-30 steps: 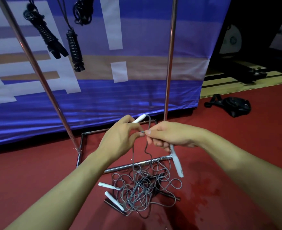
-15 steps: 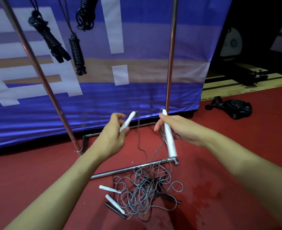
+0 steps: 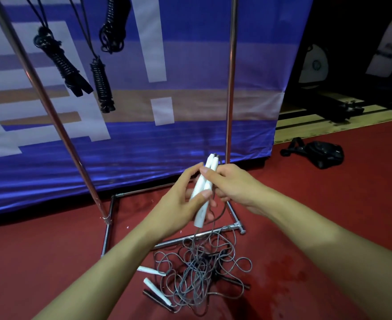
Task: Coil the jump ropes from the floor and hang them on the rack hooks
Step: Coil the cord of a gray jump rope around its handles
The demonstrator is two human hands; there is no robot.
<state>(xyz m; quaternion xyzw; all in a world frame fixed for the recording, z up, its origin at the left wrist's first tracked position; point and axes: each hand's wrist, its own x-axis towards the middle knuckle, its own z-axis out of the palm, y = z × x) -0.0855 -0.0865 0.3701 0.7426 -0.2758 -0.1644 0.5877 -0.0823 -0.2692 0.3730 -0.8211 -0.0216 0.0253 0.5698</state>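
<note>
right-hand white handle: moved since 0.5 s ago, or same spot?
Yes. The white handle in the right hand swung left, away from the rack's right upright pole, and now lies against the other handle held by the left hand.

Blue banner (image 3: 190,139), black bag (image 3: 322,154)

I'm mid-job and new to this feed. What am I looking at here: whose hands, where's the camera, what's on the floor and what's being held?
There is no machine: a person wears one camera on the head, looking forward and down. The left hand and right hand together hold two white handles side by side; their grey cord trails down into a tangled pile of ropes on the red floor. Two more white handles lie beside the pile. Behind stands a metal rack, with black coiled ropes already hanging from above the frame.
</note>
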